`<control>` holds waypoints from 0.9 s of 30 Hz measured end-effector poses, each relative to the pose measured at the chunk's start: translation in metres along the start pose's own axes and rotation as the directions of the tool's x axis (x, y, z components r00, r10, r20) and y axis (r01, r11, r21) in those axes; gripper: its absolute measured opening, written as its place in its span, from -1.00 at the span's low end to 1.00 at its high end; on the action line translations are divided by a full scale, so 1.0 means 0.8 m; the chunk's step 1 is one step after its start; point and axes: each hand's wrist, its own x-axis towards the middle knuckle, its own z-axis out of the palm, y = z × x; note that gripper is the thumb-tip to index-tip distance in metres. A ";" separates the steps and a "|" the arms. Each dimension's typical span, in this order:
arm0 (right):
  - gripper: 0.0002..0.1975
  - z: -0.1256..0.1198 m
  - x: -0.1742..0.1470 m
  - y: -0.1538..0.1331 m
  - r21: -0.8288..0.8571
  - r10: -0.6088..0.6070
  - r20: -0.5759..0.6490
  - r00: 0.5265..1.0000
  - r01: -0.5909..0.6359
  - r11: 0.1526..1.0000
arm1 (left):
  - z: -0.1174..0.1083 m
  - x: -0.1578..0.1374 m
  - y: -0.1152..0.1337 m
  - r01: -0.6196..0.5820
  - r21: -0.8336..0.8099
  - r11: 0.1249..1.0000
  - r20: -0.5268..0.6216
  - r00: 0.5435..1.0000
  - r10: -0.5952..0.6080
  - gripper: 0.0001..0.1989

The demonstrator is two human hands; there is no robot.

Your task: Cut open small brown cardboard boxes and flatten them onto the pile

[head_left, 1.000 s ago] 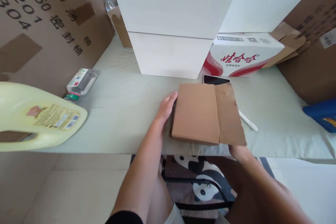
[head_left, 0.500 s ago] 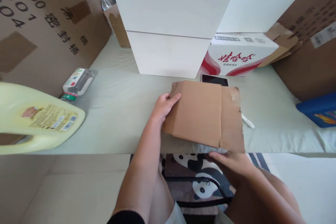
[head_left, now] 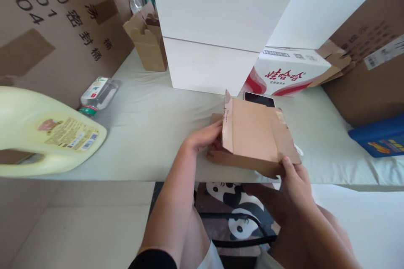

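A small brown cardboard box [head_left: 254,130] lies partly flattened near the front edge of the table, its left end flap folded up. My left hand [head_left: 204,136] reaches in at that left end, and its fingers are hidden behind the flap. At the right front corner, my right hand [head_left: 296,180] pinches the cardboard, thumb on top. Just behind the box is a dark-screened phone [head_left: 259,99]. A thin white item [head_left: 298,150] shows beside the box's right edge, mostly covered.
White boxes [head_left: 208,63] stand at the back, next to a red-and-white carton [head_left: 284,73]. On the left are a clear bottle [head_left: 100,92], a yellow jug [head_left: 47,130] and a small open carton [head_left: 150,48]. A blue container [head_left: 378,136] sits right.
The box's left flap has swung up, and my left hand has gone from gripping the left edge to inside that end. My right hand has risen from below onto the right front corner.
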 end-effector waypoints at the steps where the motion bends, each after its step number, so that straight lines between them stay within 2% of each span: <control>1: -0.56 0.002 0.000 -0.001 0.062 0.053 -0.039 0.998 -0.051 0.997 | 0.001 -0.002 0.000 0.029 0.045 0.999 0.013 0.999 -0.030 -0.68; 3: -0.58 0.004 0.000 -0.004 0.185 0.168 -0.117 0.979 -0.145 0.972 | -0.001 -0.002 0.000 -0.001 0.112 0.994 0.060 0.998 -0.006 -0.76; 4: -0.60 0.003 0.001 -0.006 0.225 0.184 -0.149 0.972 -0.148 0.963 | -0.003 -0.001 0.001 -0.065 0.132 0.989 0.046 0.997 0.059 -0.78; 5: -0.61 0.001 0.001 -0.008 0.252 0.177 -0.188 0.966 -0.126 0.959 | -0.006 0.002 0.001 -0.152 0.157 0.976 -0.020 0.987 0.157 -0.78; 6: -0.62 -0.002 0.000 -0.008 0.271 0.159 -0.221 0.962 -0.096 0.958 | -0.010 0.006 0.001 -0.242 0.202 0.949 -0.138 0.952 0.272 -0.70; 7: -0.62 -0.007 0.000 -0.007 0.280 0.133 -0.236 0.963 -0.064 0.958 | -0.013 0.011 0.001 -0.304 0.272 0.913 -0.279 0.883 0.378 -0.55; 8: -0.62 -0.012 -0.001 -0.005 0.281 0.104 -0.240 0.965 -0.033 0.959 | -0.017 0.016 0.000 -0.316 0.343 0.885 -0.396 0.805 0.441 -0.42; 9: -0.62 -0.018 -0.002 -0.002 0.282 0.078 -0.241 0.967 -0.007 0.959 | -0.020 0.021 -0.003 -0.295 0.389 0.873 -0.463 0.756 0.462 -0.32; 10: -0.62 -0.024 -0.002 0.002 0.280 0.060 -0.232 0.971 0.007 0.960 | -0.022 0.025 -0.006 -0.271 0.404 0.874 -0.468 0.760 0.451 -0.29; 11: -0.62 -0.030 -0.003 0.008 0.269 0.050 -0.217 0.975 0.010 0.963 | -0.022 0.029 -0.010 -0.262 0.389 0.883 -0.420 0.803 0.423 -0.32; 13: -0.63 -0.040 -0.004 0.019 0.205 0.043 -0.190 0.981 -0.003 0.979 | -0.019 0.034 -0.018 -0.276 0.330 0.903 -0.270 0.889 0.371 -0.51; 14: -0.63 -0.045 -0.004 0.024 0.163 0.045 -0.177 0.983 -0.016 0.986 | -0.015 0.036 -0.022 -0.287 0.315 0.905 -0.224 0.904 0.364 -0.62; 16: -0.61 -0.053 -0.005 0.033 0.076 0.061 -0.135 0.989 -0.051 0.996 | -0.005 0.038 -0.026 -0.284 0.295 0.912 -0.225 0.907 0.355 -0.72; 20: -0.58 -0.062 -0.006 0.049 -0.024 0.116 -0.034 0.993 -0.117 0.993 | 0.010 0.040 -0.022 -0.265 0.147 0.953 -0.307 0.904 0.298 -0.72; 22: -0.52 -0.063 -0.008 0.058 0.030 0.147 -0.074 0.986 -0.145 0.989 | 0.011 0.041 -0.015 -0.245 -0.088 0.966 -0.328 0.922 0.204 -0.74; 23: -0.47 -0.062 -0.010 0.062 0.103 0.179 -0.086 0.980 -0.170 0.980 | 0.010 0.041 -0.012 -0.231 -0.235 0.944 -0.325 0.934 0.147 -0.75; 25: -0.36 -0.056 -0.013 0.067 0.300 0.261 -0.018 0.965 -0.243 0.922 | 0.008 0.041 -0.005 -0.207 -0.491 0.846 -0.300 0.952 0.059 -0.77; 27: -0.32 -0.046 -0.017 0.064 0.442 0.312 0.036 0.949 -0.295 0.847 | 0.009 0.040 0.000 -0.201 -0.598 0.776 -0.290 0.957 0.025 -0.78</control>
